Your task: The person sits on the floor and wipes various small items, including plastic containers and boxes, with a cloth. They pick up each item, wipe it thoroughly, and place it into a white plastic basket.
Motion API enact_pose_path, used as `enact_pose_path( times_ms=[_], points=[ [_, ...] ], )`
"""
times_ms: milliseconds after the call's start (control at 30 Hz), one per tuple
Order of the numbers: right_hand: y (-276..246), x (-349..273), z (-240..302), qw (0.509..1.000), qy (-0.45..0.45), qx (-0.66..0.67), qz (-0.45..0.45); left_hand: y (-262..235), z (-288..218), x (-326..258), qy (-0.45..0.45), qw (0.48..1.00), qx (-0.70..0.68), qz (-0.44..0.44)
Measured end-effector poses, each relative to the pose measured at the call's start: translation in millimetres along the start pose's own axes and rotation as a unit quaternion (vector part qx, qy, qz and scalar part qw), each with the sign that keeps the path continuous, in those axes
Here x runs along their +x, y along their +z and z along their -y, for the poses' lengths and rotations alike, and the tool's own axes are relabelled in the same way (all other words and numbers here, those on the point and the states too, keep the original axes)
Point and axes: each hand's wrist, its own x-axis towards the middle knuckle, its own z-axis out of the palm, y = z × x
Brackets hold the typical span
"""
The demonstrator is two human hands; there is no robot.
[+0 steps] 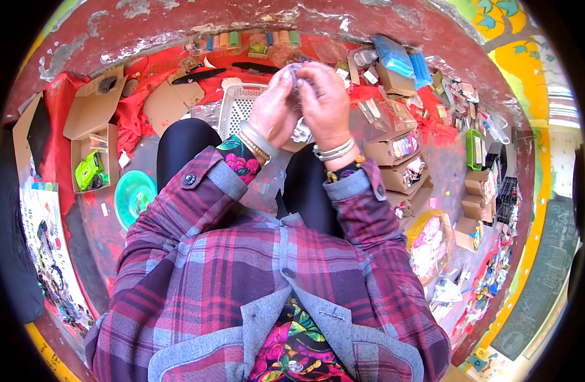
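Note:
My left hand [273, 109] and my right hand [325, 105] are raised together in front of my knees, fingers bent inward and touching. Between them is a small greyish-purple thing [295, 69], mostly covered by my fingers; its kind does not show. Both hands are closed around it. Just beyond and left of them stands a white perforated plastic basket [232, 108], partly hidden behind my left hand and wrist.
A green bowl [134, 198] and an open cardboard box [91, 137] with a bright green toy [91, 172] are at left. Several small cardboard boxes [394, 149] and a yellow-rimmed tub [440, 223] of pinkish pieces stand at right. Blue packs [394, 56] lie at the far side.

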Motion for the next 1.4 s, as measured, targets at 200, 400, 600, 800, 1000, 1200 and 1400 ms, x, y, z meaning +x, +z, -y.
enact_pose_path(
  times_ms=[200,400,600,800,1000,1200,1400],
  points=[
    [17,-7,8,0.979,-0.122,-0.160,0.037,-19,-13,5,0.049,0.999,0.005,-0.014],
    [19,-17,15,0.970,-0.070,-0.231,0.026,-16,-20,10,0.133,0.989,0.055,-0.044],
    [4,-28,-24,0.988,0.094,-0.111,0.045,-1,-43,10,0.098,0.995,0.022,-0.030],
    [-15,-26,-38,0.949,0.288,0.123,-0.017,-15,-46,11,0.003,0.997,-0.067,-0.049],
    [-29,-20,-38,0.881,0.361,0.297,-0.070,-29,-47,14,-0.069,0.981,-0.099,-0.153],
    [-27,-10,-4,0.882,0.334,0.331,-0.034,-29,-46,11,-0.172,0.968,-0.179,0.032],
    [-40,-5,-5,0.813,0.369,0.436,-0.110,0,-54,3,-0.137,0.976,-0.147,0.079]
  ],
)
